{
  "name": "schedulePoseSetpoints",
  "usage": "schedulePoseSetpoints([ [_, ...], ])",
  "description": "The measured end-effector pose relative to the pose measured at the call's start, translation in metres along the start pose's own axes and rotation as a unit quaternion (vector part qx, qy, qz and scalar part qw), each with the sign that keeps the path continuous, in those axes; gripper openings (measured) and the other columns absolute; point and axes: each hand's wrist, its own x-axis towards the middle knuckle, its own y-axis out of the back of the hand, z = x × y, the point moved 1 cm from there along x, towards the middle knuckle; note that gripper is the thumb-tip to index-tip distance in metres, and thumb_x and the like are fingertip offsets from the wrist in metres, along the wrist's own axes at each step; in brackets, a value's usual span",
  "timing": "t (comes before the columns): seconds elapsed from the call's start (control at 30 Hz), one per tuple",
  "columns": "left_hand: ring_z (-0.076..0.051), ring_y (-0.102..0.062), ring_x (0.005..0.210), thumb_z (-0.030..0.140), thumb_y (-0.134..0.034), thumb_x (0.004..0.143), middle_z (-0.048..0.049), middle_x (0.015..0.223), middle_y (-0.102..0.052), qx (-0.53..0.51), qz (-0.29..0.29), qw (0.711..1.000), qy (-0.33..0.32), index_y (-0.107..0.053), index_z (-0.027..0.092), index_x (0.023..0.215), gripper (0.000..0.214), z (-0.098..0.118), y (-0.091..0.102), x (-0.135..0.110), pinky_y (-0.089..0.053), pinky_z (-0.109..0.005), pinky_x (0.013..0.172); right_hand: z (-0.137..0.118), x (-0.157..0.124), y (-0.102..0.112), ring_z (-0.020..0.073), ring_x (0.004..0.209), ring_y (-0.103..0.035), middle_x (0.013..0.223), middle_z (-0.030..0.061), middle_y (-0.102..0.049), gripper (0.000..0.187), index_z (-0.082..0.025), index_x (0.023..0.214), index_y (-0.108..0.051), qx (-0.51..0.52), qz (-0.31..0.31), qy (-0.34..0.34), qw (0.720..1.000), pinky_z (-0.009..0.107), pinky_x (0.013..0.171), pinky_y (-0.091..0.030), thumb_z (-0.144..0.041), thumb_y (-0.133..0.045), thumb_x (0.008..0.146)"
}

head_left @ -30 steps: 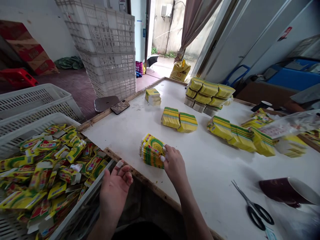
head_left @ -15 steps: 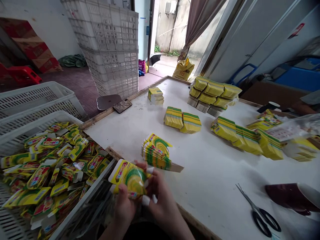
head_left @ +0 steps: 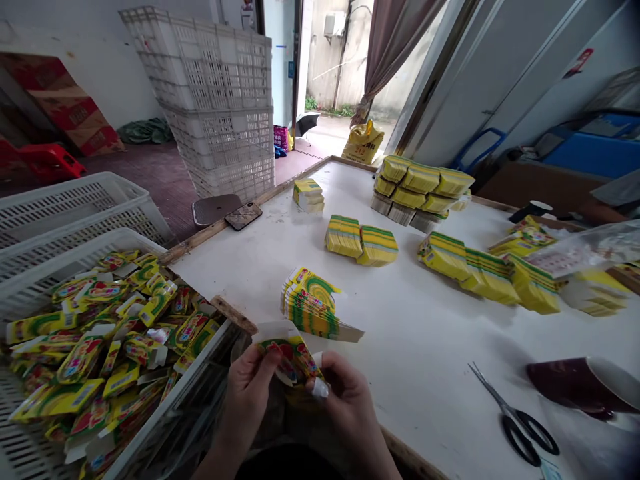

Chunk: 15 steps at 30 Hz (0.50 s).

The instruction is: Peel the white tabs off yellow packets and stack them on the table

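Note:
Between my two hands is a small yellow and green printed carton [head_left: 290, 353], with white flaps showing at its upper left. My left hand [head_left: 253, 383] is closed on its left side, thumb on the printed face. My right hand [head_left: 343, 393] pinches its right end; white wrapping covers a fingertip. Just beyond, a fanned pile of flat cartons [head_left: 313, 303] lies on the white table [head_left: 400, 360]. To my left, a white crate [head_left: 145, 427] holds many yellow cartons [head_left: 83, 353] with several flaps sticking out.
Bundled flat cartons [head_left: 360, 240] lie mid-table, with a stacked block [head_left: 423, 187] farther back. Scissors [head_left: 515, 420] and a dark red mug [head_left: 575, 387] are at the right. A phone [head_left: 243, 215] rests on the left edge. Tall stacked crates [head_left: 220, 100] stand behind. Part of another person's arm [head_left: 603, 210] shows at far right.
The carton has been turned in my hands: its flat swirl-printed face showed before, and now a bent red-printed face and white flaps show. My right hand has shifted to the right.

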Motion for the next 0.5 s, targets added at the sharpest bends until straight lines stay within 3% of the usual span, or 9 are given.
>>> schedulePoseSetpoints([
  [0.1, -0.026, -0.070, 0.087, 0.062, -0.064, 0.080, -0.0101, 0.093, -0.076, -0.038, -0.081, 0.996, -0.003, -0.073, 0.015, 0.100, 0.052, 0.018, 0.013, 0.011, -0.056, -0.035, 0.081, -0.011, -0.002, 0.017, 0.0165, 0.072, -0.060, 0.079, 0.0019, -0.066, 0.004, -0.021, 0.086, -0.069, -0.149, 0.017, 0.106, 0.983, 0.025, 0.063, -0.047, -0.022, -0.066, 0.086],
  [0.2, -0.033, -0.060, 0.118, 0.082, -0.054, 0.070, -0.0145, 0.128, -0.065, 0.020, -0.167, 0.985, -0.032, -0.059, 0.019, 0.130, 0.087, 0.041, 0.022, 0.017, -0.047, -0.042, 0.101, -0.025, -0.004, 0.026, 0.0178, 0.075, -0.060, 0.081, 0.0028, -0.069, 0.021, -0.024, 0.092, -0.071, -0.340, -0.008, 0.224, 0.913, 0.030, 0.072, -0.049, -0.011, -0.055, 0.091],
  [0.27, -0.037, -0.053, 0.127, 0.078, -0.073, 0.053, -0.0144, 0.137, -0.059, 0.149, -0.255, 0.955, -0.018, -0.051, 0.020, 0.138, 0.105, 0.049, 0.020, 0.014, -0.041, -0.045, 0.108, -0.029, -0.005, 0.025, 0.0179, 0.077, -0.060, 0.077, 0.0002, -0.069, 0.025, -0.026, 0.090, -0.070, -0.429, -0.041, 0.262, 0.864, 0.038, 0.089, -0.046, -0.009, -0.053, 0.093],
  [0.33, -0.036, -0.058, 0.120, 0.059, -0.087, 0.049, -0.0113, 0.131, -0.063, 0.261, -0.325, 0.909, 0.007, -0.051, 0.022, 0.136, 0.102, 0.048, 0.012, 0.007, -0.044, -0.045, 0.104, -0.029, -0.008, 0.020, 0.0185, 0.086, -0.062, 0.080, -0.0016, -0.068, 0.024, -0.029, 0.092, -0.069, -0.456, -0.061, 0.283, 0.842, 0.046, 0.108, -0.033, -0.009, -0.055, 0.092],
  [0.4, -0.031, -0.064, 0.109, 0.042, -0.083, 0.063, -0.0078, 0.119, -0.068, 0.322, -0.337, 0.885, 0.014, -0.052, 0.022, 0.131, 0.077, 0.041, 0.002, -0.001, -0.050, -0.041, 0.096, -0.022, -0.011, 0.018, 0.0222, 0.108, -0.059, 0.104, 0.0022, -0.068, 0.027, -0.030, 0.111, -0.065, -0.428, -0.009, 0.291, 0.856, 0.048, 0.115, -0.025, -0.014, -0.059, 0.090],
  [0.5, -0.028, -0.065, 0.106, 0.029, -0.071, 0.074, -0.0103, 0.117, -0.069, 0.366, -0.287, 0.885, -0.012, -0.045, 0.019, 0.132, 0.064, 0.029, -0.008, -0.009, -0.051, -0.038, 0.093, -0.007, -0.014, 0.020, 0.0285, 0.136, -0.041, 0.144, 0.0110, -0.046, 0.060, -0.029, 0.143, -0.041, -0.308, 0.150, 0.234, 0.910, 0.047, 0.113, -0.033, -0.027, -0.065, 0.088],
])
